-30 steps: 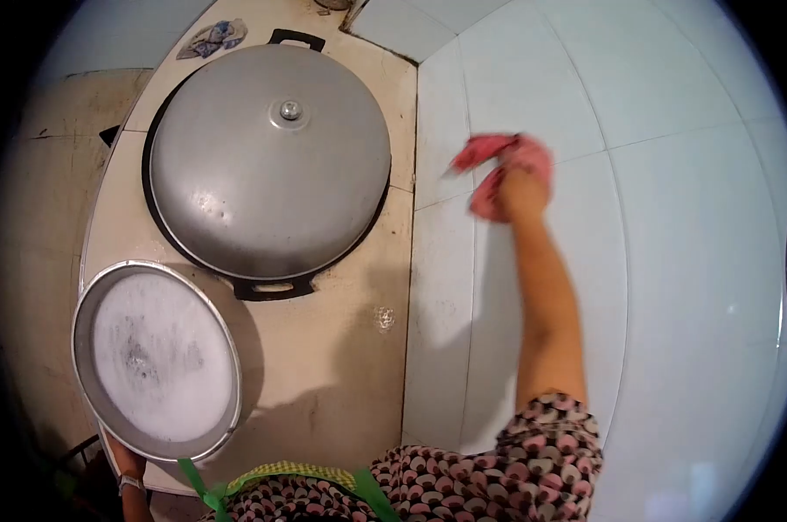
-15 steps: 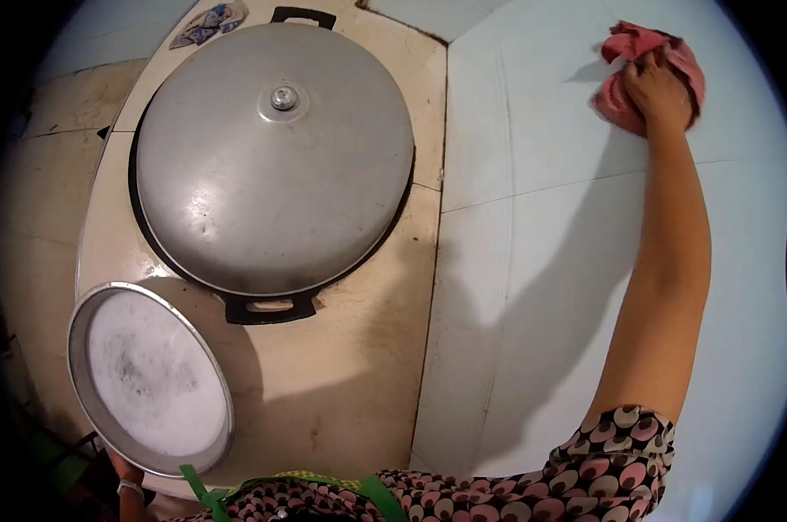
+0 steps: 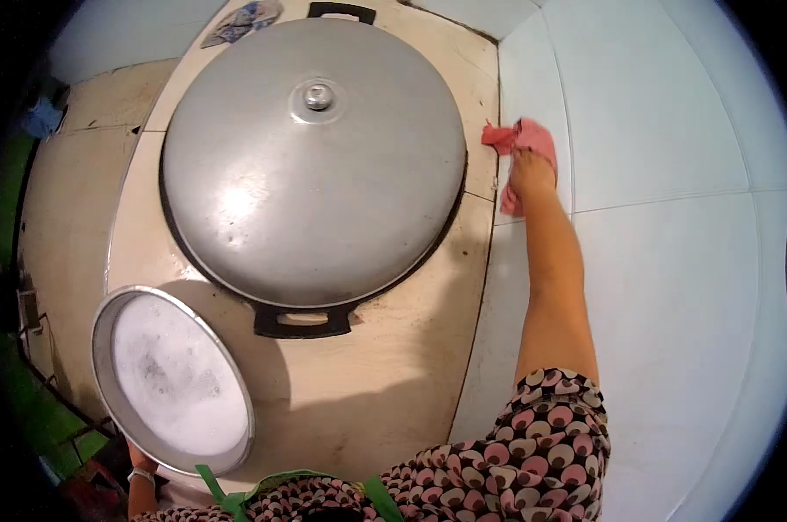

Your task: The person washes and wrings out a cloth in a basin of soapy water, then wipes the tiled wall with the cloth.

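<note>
A crumpled pink-red cloth point(image 3: 537, 139) is under my right hand point(image 3: 533, 172), which is closed on it and presses it against the pale tiled wall point(image 3: 663, 304), low down near the counter joint. At lower left, a round metal pan point(image 3: 242, 383) full of white suds is tilted over the counter's edge. My left hand point(image 3: 140, 457) holds it at its near rim; most of the fingers are hidden behind the pan. Between my hands and farther off sits a large grey domed lid point(image 3: 315, 191) with a round metal knob point(image 3: 318, 96).
Black handles point(image 3: 302, 324) stick out from under the lid at front and back. A patterned rag point(image 3: 246, 22) lies at the far left corner of the beige tiled counter point(image 3: 367, 383). Beyond the counter's left edge are a tan surface point(image 3: 80, 217) and a green area point(image 3: 11, 200).
My right hand has swept the cloth left and down along the wall, close to the counter. My left hand still holds the sudsy pan. The view has shifted a little.
</note>
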`<act>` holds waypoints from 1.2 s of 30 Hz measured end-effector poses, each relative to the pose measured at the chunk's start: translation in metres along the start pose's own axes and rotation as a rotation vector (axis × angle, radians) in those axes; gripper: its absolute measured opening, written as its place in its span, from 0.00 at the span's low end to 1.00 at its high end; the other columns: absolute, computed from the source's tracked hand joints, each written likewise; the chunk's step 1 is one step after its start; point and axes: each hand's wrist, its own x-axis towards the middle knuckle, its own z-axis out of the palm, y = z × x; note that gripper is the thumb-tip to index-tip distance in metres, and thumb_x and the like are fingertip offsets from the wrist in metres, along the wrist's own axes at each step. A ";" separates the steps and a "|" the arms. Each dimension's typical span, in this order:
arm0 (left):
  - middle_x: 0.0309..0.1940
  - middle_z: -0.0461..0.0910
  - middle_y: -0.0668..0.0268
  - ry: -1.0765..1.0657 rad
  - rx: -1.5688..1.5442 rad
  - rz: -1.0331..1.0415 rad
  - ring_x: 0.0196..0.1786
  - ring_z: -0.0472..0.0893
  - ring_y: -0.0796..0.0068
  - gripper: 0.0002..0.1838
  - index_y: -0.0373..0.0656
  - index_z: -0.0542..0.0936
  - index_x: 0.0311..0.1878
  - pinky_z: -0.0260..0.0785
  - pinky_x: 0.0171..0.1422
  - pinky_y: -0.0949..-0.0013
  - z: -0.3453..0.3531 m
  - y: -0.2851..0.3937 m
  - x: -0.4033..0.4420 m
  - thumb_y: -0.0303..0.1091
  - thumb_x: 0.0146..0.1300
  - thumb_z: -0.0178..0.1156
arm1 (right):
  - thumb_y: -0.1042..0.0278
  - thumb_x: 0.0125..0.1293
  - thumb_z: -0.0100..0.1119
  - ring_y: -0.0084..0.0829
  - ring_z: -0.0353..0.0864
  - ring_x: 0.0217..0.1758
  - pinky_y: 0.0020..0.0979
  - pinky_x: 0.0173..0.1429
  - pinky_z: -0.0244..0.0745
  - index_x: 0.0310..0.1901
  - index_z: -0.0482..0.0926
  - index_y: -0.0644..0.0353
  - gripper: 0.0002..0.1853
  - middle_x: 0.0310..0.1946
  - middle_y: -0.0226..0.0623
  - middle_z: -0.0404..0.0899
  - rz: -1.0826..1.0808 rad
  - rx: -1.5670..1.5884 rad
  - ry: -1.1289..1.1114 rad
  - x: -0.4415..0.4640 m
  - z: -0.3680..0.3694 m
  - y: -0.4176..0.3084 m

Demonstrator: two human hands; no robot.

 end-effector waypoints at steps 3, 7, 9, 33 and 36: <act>0.54 0.70 0.70 0.081 -0.121 -0.035 0.56 0.70 0.69 0.25 0.46 0.64 0.62 0.64 0.59 0.66 0.046 0.013 -0.008 0.50 0.68 0.45 | 0.61 0.65 0.41 0.39 0.76 0.51 0.40 0.54 0.70 0.52 0.71 0.57 0.18 0.47 0.42 0.76 -0.093 -0.009 0.197 -0.033 0.045 0.000; 0.56 0.69 0.69 -0.017 -0.027 -0.017 0.57 0.70 0.69 0.26 0.46 0.63 0.64 0.63 0.61 0.65 0.059 0.021 -0.010 0.50 0.68 0.44 | 0.60 0.65 0.41 0.40 0.76 0.50 0.41 0.55 0.69 0.51 0.72 0.58 0.17 0.47 0.43 0.76 -0.120 -0.068 -0.143 -0.138 -0.003 -0.038; 0.64 0.60 0.63 -0.070 -0.039 -0.019 0.65 0.63 0.61 0.32 0.47 0.54 0.69 0.60 0.66 0.60 0.048 0.012 -0.003 0.54 0.68 0.43 | 0.59 0.66 0.41 0.41 0.76 0.50 0.41 0.56 0.69 0.52 0.71 0.58 0.18 0.48 0.43 0.75 -0.173 -0.013 -0.217 -0.199 0.010 -0.051; 0.65 0.59 0.62 0.068 0.001 -0.007 0.65 0.62 0.60 0.33 0.47 0.52 0.70 0.59 0.66 0.59 0.023 0.005 -0.002 0.52 0.68 0.44 | 0.63 0.63 0.44 0.41 0.67 0.62 0.37 0.63 0.63 0.64 0.62 0.54 0.26 0.64 0.43 0.62 0.091 -0.204 0.276 -0.042 -0.136 0.059; 0.60 0.66 0.67 0.187 -0.003 -0.097 0.60 0.67 0.68 0.26 0.44 0.59 0.66 0.61 0.63 0.67 0.010 0.005 0.003 0.45 0.69 0.44 | 0.64 0.61 0.46 0.38 0.65 0.64 0.34 0.67 0.58 0.65 0.61 0.54 0.28 0.63 0.42 0.64 0.142 -0.211 0.324 -0.018 -0.125 0.046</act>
